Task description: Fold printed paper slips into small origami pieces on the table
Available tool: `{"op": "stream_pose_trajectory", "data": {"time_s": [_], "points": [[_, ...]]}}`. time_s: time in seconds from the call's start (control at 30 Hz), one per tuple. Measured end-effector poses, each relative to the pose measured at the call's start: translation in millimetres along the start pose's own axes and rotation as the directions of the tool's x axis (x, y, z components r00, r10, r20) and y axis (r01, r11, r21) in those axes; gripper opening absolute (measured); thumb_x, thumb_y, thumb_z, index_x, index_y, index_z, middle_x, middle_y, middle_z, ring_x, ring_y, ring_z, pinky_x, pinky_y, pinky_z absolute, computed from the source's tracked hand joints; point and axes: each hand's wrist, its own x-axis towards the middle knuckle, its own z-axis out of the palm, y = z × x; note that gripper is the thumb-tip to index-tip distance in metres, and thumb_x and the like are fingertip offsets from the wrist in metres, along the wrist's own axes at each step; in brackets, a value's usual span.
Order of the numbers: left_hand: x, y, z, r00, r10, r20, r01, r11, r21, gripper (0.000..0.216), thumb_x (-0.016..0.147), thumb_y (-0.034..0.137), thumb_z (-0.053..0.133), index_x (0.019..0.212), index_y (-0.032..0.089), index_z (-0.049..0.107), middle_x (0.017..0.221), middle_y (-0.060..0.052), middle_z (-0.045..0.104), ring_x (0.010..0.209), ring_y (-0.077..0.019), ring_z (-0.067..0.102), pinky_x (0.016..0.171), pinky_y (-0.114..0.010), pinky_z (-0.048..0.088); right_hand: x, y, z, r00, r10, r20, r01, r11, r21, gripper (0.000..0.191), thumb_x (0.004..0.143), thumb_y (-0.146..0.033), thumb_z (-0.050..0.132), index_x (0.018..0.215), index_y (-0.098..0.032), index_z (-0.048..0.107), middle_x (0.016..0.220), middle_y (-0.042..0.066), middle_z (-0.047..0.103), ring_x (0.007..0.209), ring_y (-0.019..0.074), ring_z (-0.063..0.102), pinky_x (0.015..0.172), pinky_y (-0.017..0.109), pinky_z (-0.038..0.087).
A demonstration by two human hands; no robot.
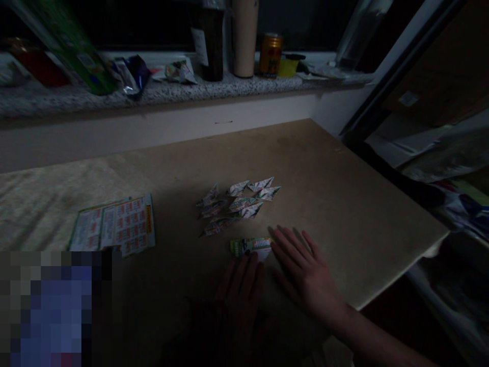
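A small folded strip of printed paper (250,246) lies on the brown board (344,204) near its front edge. My left hand (240,288) lies flat with fingers stretched out, its fingertips touching the strip's near edge. My right hand (303,272) rests palm down beside it, fingers spread, its fingertips at the strip's right end. Just beyond the strip sits a cluster of several folded paper triangles (237,206).
Printed flyer sheets (114,227) lie at the board's left. A stone ledge (191,92) behind holds a can (270,55), a beige tumbler (244,38), a dark bottle (208,41), wrappers and a green package (72,43). The board's right edge drops off beside cluttered papers (439,153).
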Motion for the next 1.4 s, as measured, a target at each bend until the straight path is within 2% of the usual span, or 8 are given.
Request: {"op": "stream_pose_trajectory", "data": {"time_s": [0.23, 0.47, 0.67, 0.8, 0.93, 1.03, 1.2, 1.4], "points": [[-2.8, -0.2, 0.0, 1.0, -0.005, 0.014, 0.005, 1.0, -0.014, 0.063, 0.083, 0.052, 0.045, 0.135, 0.017, 0.04, 0.141, -0.009, 0.042, 0.124, -0.0263, 0.042, 0.099, -0.039, 0.03, -2.0, 0.9, 3.2, 1.0, 0.001, -0.004, -0.001, 1.0, -0.013, 0.045, 0.09, -0.031, 0.047, 0.131, -0.015, 0.045, 0.137, 0.009, 0.046, 0.129, 0.0274, 0.037, 0.105, 0.053, 0.03], [-2.6, 0.0, 2.5, 0.999, -0.028, 0.023, 0.03, 0.997, -0.077, 0.063, 0.085, 0.05, 0.042, 0.138, 0.018, 0.034, 0.144, -0.007, 0.038, 0.128, -0.0244, 0.036, 0.103, -0.04, 0.022, -1.1, 0.5, 4.6, 1.0, 0.006, -0.014, -0.005, 1.0, 0.022, 0.045, 0.089, -0.03, 0.048, 0.132, -0.017, 0.045, 0.146, 0.011, 0.032, 0.133, 0.0276, 0.029, 0.105, 0.051, 0.03], [-2.4, 0.1, 2.1, 0.998, -0.039, 0.053, 0.044, 0.994, -0.103, 0.063, 0.085, 0.053, 0.041, 0.138, 0.019, 0.034, 0.143, -0.006, 0.038, 0.128, -0.0243, 0.035, 0.104, -0.04, 0.023, -1.2, 4.3, 8.8, 0.999, 0.039, -0.007, -0.039, 0.995, 0.088, 0.041, 0.089, -0.029, 0.05, 0.128, -0.019, 0.048, 0.141, 0.011, 0.041, 0.131, 0.0267, 0.033, 0.105, 0.052, 0.029], [-2.5, 0.6, 1.4, 0.999, -0.044, 0.027, 0.046, 0.995, -0.088, 0.061, 0.088, 0.052, 0.037, 0.139, 0.019, 0.033, 0.144, -0.005, 0.037, 0.129, -0.024, 0.034, 0.104, -0.041, 0.024, 2.1, 5.6, 6.5, 0.995, 0.092, -0.025, -0.084, 0.968, 0.239, 0.036, 0.089, -0.026, 0.051, 0.124, -0.022, 0.05, 0.133, 0.009, 0.05, 0.125, 0.0248, 0.042, 0.105, 0.05, 0.03], [-3.4, 1.4, 3.9, 0.999, -0.032, -0.007, 0.032, 0.997, -0.066, 0.062, 0.089, 0.052, 0.034, 0.139, 0.016, 0.032, 0.144, -0.007, 0.036, 0.129, -0.0251, 0.033, 0.104, -0.042, 0.023, 15.4, 2.7, -1.7, 0.977, 0.2, -0.067, -0.142, 0.858, 0.493, 0.038, 0.088, -0.023, 0.051, 0.126, -0.024, 0.044, 0.126, 0.007, 0.054, 0.119, 0.0209, 0.047, 0.1, 0.042, 0.038], [-3.8, 1.2, 6.9, 0.999, -0.028, -0.023, 0.026, 0.997, -0.077, 0.065, 0.088, 0.054, 0.034, 0.139, 0.014, 0.033, 0.144, -0.009, 0.036, 0.129, -0.0267, 0.034, 0.104, -0.043, 0.022, 30.1, 3.7, -3.6, 0.987, 0.162, -0.024, -0.116, 0.795, 0.595, 0.033, 0.086, -0.019, 0.051, 0.119, -0.024, 0.047, 0.121, 0.007, 0.056, 0.113, 0.0202, 0.051, 0.096, 0.039, 0.041], [-2.9, 0.2, 7.9, 0.999, -0.028, -0.027, 0.025, 0.992, -0.124, 0.065, 0.089, 0.054, 0.034, 0.141, 0.014, 0.029, 0.146, -0.01, 0.033, 0.131, -0.0264, 0.029, 0.105, -0.044, 0.018, 52.9, 12.2, 1.3, 0.99, 0.106, 0.098, -0.142, 0.844, 0.517, 0.029, 0.077, -0.016, 0.058, 0.105, -0.02, 0.052, 0.102, 0.007, 0.06, 0.096, 0.0226, 0.056, 0.084, 0.038, 0.044], [-5.2, 1.6, 10.4, 0.998, -0.053, -0.017, 0.05, 0.986, -0.16, 0.067, 0.088, 0.054, 0.036, 0.141, 0.014, 0.027, 0.148, -0.01, 0.029, 0.133, -0.0265, 0.026, 0.107, -0.045, 0.013, 67.9, 8.9, -2.0, 0.979, 0.075, 0.19, -0.139, 0.925, 0.353, 0.033, 0.07, -0.011, 0.06, 0.102, -0.02, 0.058, 0.095, 0.005, 0.061, 0.094, 0.0237, 0.055, 0.08, 0.037, 0.035]]}}
